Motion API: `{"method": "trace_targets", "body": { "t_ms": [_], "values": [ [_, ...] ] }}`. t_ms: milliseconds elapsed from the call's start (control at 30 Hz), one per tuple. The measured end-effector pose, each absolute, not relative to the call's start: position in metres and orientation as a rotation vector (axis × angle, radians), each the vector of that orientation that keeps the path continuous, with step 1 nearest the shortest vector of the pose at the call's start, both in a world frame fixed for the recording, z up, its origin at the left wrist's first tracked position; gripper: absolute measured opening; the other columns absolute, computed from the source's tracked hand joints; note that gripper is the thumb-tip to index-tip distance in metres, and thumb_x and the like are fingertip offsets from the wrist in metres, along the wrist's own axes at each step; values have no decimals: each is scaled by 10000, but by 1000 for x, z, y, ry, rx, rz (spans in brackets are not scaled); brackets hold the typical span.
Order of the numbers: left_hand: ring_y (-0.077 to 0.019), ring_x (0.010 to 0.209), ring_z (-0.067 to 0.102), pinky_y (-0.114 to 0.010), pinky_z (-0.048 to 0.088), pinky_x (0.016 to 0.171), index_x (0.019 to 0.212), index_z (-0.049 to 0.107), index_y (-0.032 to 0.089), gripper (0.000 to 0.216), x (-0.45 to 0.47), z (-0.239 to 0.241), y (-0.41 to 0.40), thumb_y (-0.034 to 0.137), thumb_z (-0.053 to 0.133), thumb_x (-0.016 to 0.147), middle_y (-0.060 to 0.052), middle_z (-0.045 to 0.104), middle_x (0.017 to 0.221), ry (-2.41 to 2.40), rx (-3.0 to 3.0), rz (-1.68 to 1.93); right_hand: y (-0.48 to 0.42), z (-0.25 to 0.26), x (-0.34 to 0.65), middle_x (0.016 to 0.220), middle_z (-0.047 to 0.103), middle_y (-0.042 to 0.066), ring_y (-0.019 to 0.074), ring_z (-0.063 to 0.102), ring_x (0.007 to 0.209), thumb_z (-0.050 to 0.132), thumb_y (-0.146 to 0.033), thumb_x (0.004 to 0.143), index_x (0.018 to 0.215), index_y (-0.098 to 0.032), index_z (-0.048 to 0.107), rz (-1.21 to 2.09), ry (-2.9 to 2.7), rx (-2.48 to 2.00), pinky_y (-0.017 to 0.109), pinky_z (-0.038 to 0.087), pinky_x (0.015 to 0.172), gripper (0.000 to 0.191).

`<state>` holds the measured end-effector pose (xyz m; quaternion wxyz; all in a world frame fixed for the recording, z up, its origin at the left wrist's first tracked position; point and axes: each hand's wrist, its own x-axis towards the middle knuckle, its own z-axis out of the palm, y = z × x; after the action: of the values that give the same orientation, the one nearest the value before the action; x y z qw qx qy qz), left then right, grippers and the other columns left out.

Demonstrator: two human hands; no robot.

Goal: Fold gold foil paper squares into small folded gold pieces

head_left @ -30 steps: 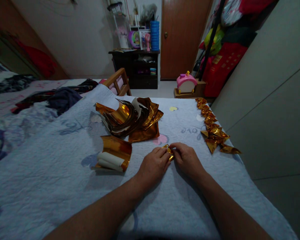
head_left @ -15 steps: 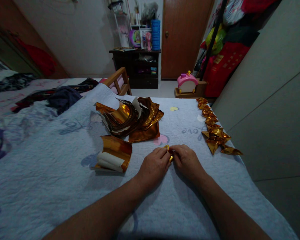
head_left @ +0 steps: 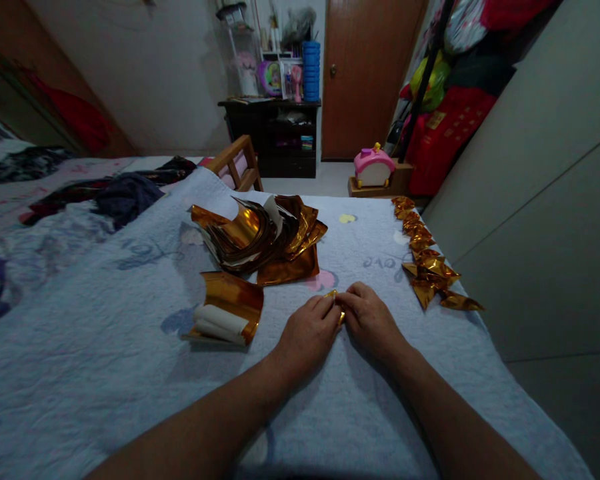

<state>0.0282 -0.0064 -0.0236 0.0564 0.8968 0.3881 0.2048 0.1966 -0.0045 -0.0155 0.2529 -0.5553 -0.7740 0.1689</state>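
Between my hands is a small piece of folded gold foil paper [head_left: 341, 317], mostly hidden by the fingers. My left hand [head_left: 310, 335] pinches it from the left, the hand's edge low over the bed cover. From the other side my right hand [head_left: 371, 316] closes its thumb and fingers on the same piece. Left of my hands lies a curled stack of gold foil sheets [head_left: 235, 300] with pale backs. Beyond it sits a larger fanned pile of gold foil sheets [head_left: 260, 237]. Folded gold foil pieces [head_left: 433, 269] line the right edge of the bed.
Under everything spreads a light blue patterned bed cover [head_left: 130, 373]. Dark clothes [head_left: 130, 199] lie at the left. A wooden chair [head_left: 240, 163], a pink toy [head_left: 374, 167] and a dark cabinet [head_left: 285, 137] stand beyond the far edge. A pale panel [head_left: 545, 220] rises on the right.
My right hand's fingers have shifted slightly left and bunched over the foil piece, hiding more of it. My left hand stays almost in place. The piles lie unchanged.
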Motion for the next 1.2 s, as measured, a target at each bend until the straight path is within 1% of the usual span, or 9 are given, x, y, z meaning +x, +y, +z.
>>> {"method": "trace_targets", "body": {
  "t_ms": [133, 333, 433, 600, 667, 800, 900, 1033, 1200],
  "values": [
    [-246, 1128, 603, -409, 560, 990, 1223, 599, 160, 268, 28, -24, -7, 197, 603, 958, -98, 664, 1232, 1180, 2731, 624, -4, -16, 196, 925, 600, 73, 202, 545, 908, 558, -83, 922, 985, -155, 744, 432, -2121, -1540, 309, 449, 839, 209],
    [-249, 1130, 603, -410, 557, 993, 1233, 591, 162, 284, 29, -26, -7, 186, 613, 951, -95, 664, 1228, 1181, 2736, 629, -4, -17, 196, 926, 602, 74, 207, 544, 906, 543, -111, 942, 1013, -161, 745, 431, -2112, -1542, 316, 450, 839, 220],
    [-252, 1115, 605, -408, 559, 987, 1221, 597, 157, 270, 29, -27, -7, 186, 611, 953, -93, 665, 1216, 1183, 2746, 625, -4, -16, 196, 929, 600, 74, 207, 543, 905, 525, -109, 941, 1055, -167, 736, 433, -2107, -1537, 318, 454, 840, 247],
    [-243, 1106, 595, -393, 568, 956, 1215, 597, 171, 235, 27, -27, -7, 201, 564, 984, -82, 655, 1213, 1182, 2760, 617, -5, -16, 199, 935, 580, 59, 198, 536, 906, 499, -55, 898, 1091, -208, 729, 470, -2115, -1484, 307, 454, 831, 337],
    [-241, 1109, 588, -388, 568, 947, 1197, 601, 181, 217, 27, -27, -8, 193, 556, 985, -80, 649, 1214, 1173, 2773, 598, -5, -16, 200, 935, 566, 57, 196, 535, 897, 498, -57, 895, 1089, -215, 733, 492, -2109, -1470, 302, 452, 811, 343],
    [-237, 1104, 579, -378, 561, 933, 1207, 598, 188, 226, 26, -27, -8, 185, 547, 987, -79, 637, 1211, 1164, 2773, 586, -2, -15, 202, 939, 545, 49, 189, 537, 882, 497, -70, 906, 1155, -239, 728, 538, -2100, -1468, 295, 447, 797, 379],
    [-233, 1090, 580, -372, 545, 948, 1216, 603, 188, 236, 26, -26, -8, 186, 540, 989, -75, 636, 1177, 1184, 2761, 552, 1, -14, 202, 952, 550, 44, 182, 548, 880, 508, -94, 915, 1163, -250, 725, 565, -2108, -1513, 284, 444, 784, 364],
    [-232, 1053, 584, -366, 533, 938, 1222, 613, 169, 247, 27, -25, -9, 175, 513, 996, -83, 636, 1121, 1215, 2753, 478, 5, -11, 201, 992, 579, 56, 190, 574, 907, 516, -146, 944, 1208, -232, 703, 539, -2139, -1606, 291, 438, 791, 334],
    [-235, 1061, 579, -362, 519, 949, 1222, 617, 162, 253, 28, -25, -10, 173, 509, 994, -84, 634, 1116, 1227, 2735, 459, 7, -8, 201, 1029, 587, 62, 194, 582, 949, 515, -152, 946, 1200, -227, 693, 552, -2175, -1627, 287, 427, 803, 319]
  ]
}}
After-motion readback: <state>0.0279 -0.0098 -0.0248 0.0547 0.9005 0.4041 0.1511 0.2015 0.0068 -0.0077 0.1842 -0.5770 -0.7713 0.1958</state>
